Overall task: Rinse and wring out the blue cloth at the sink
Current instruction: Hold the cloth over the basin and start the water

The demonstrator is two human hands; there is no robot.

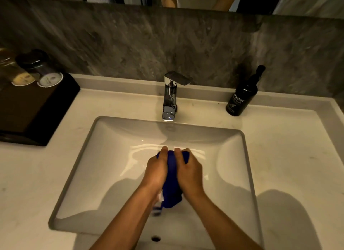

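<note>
Cloth (172,177) hangs bunched and deep blue over the sink (78,175), mid-basin, squeezed into a thick roll with a pale tag at its lower end. I have my left hand (156,170) and right hand (189,170) curled tight around it, side by side.

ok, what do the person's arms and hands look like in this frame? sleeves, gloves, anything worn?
Both forearms are bare as far as the bottom edge of the frame, with no sleeves showing. The left hand and right hand have no gloves. No rings, watch or bands are visible on the wrists or fingers that show, and no markings are visible. The fingertips are partly hidden, so nails cannot be judged.
</note>
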